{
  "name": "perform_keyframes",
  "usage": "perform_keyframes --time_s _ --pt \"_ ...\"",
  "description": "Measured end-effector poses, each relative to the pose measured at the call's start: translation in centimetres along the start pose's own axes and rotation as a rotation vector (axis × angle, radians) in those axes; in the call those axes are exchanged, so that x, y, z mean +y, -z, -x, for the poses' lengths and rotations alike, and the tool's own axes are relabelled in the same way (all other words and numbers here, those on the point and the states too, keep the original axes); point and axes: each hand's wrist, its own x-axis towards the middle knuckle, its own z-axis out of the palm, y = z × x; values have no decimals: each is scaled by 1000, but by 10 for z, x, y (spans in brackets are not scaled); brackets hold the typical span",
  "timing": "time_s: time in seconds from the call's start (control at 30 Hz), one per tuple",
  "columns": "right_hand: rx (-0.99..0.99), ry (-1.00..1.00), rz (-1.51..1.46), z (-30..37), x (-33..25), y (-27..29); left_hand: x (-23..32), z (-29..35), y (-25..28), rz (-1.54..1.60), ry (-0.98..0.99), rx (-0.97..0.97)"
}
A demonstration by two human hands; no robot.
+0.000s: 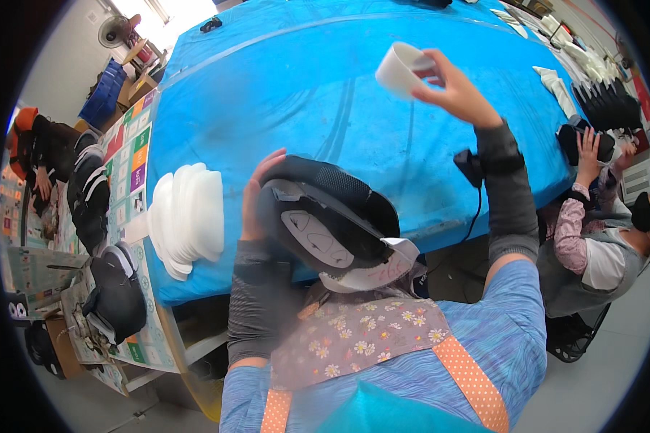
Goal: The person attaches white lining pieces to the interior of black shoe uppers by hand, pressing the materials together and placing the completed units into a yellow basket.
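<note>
My left hand (255, 196) holds the left side of a black cap (372, 198) with a mesh panel, its fingers lying along the edge. The cap's open underside faces me, showing a pale oval lining patch with printing and a white piece at the lower rim. Raised over the table, my right hand (458, 90) grips a white curved strip (396, 71), bent into a loop between thumb and fingers. To the left of the cap lies a stack of white curved pieces (188, 216) on the blue table cover.
The blue-covered table (289, 94) stretches away ahead. A black device with a cable (469, 169) hangs near my right forearm. On the right a co-worker's hand (588, 151) touches a black item beside a row of black pieces (607, 105). More black caps (115, 296) sit at left.
</note>
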Motion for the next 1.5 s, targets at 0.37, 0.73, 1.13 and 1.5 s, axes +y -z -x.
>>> perform_keyframes --time_s 0.37,0.73,1.13,1.5 --pt "204 -20 -158 164 -131 -39 34 21 -22 -646 101 33" --pt "117 88 -72 155 -153 -141 46 57 -58 -440 4 248" --pt "89 58 -107 142 -132 -142 31 68 -48 -600 -102 165" --pt "78 137 192 147 -140 -173 29 70 -63 -449 -7 260"
